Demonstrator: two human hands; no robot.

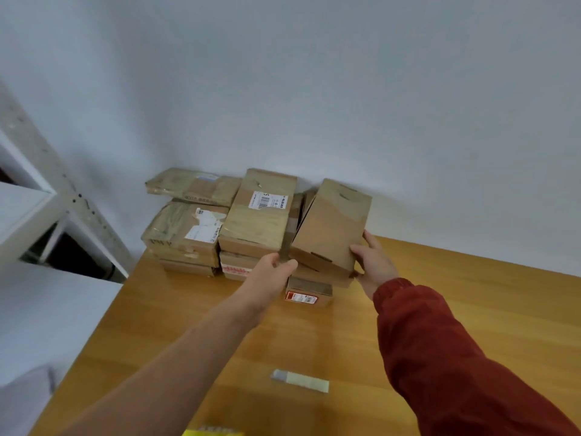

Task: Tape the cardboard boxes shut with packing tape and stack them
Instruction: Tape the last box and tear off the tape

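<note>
A plain cardboard box sits tilted on top of the right-hand stack, its left side raised. My left hand grips its lower left corner. My right hand, in a red sleeve, holds its right side with the fingers curled round the edge. Under it lie a flat box and a small box with a red label. To the left stand two more stacks of taped boxes: a labelled one in the middle and another at the far left, all against the wall.
The wooden table runs toward me. A small pale utility knife lies on it near the front. Something yellow shows at the bottom edge. A white metal shelf stands at the left.
</note>
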